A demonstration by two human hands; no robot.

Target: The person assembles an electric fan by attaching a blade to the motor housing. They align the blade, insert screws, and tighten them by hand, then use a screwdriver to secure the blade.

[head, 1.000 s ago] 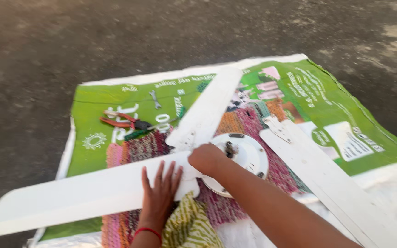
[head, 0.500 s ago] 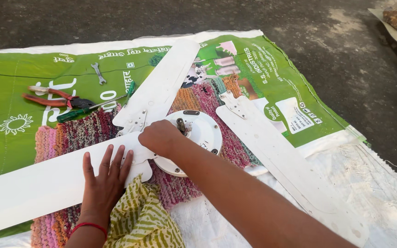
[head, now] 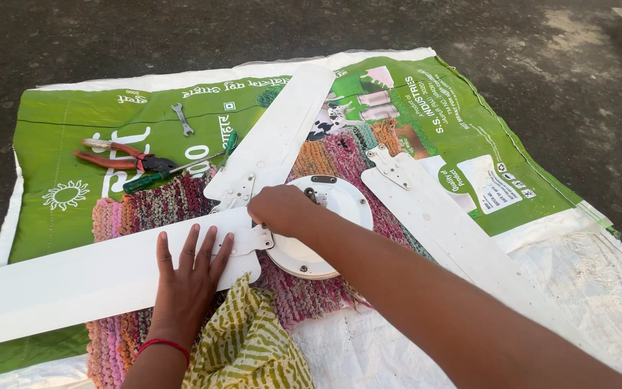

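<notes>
Outdoors, dark ground, green printed sack (head: 109,122) under a knitted mat (head: 152,209). Left hand (head: 185,277) flat, fingers spread, pinning white fan blade (head: 73,277), long axis leftward. Right hand (head: 278,210) closed at blade bracket beside motor hub (head: 325,230); what's pinched, can't tell.

Around the fan motor (head: 325,230), three white blades (head: 275,137) hem me in; pliers (head: 120,157) and screwdriver (head: 170,173) crowd its far-left side, and only the sack (head: 368,346) nearer me lies open.
</notes>
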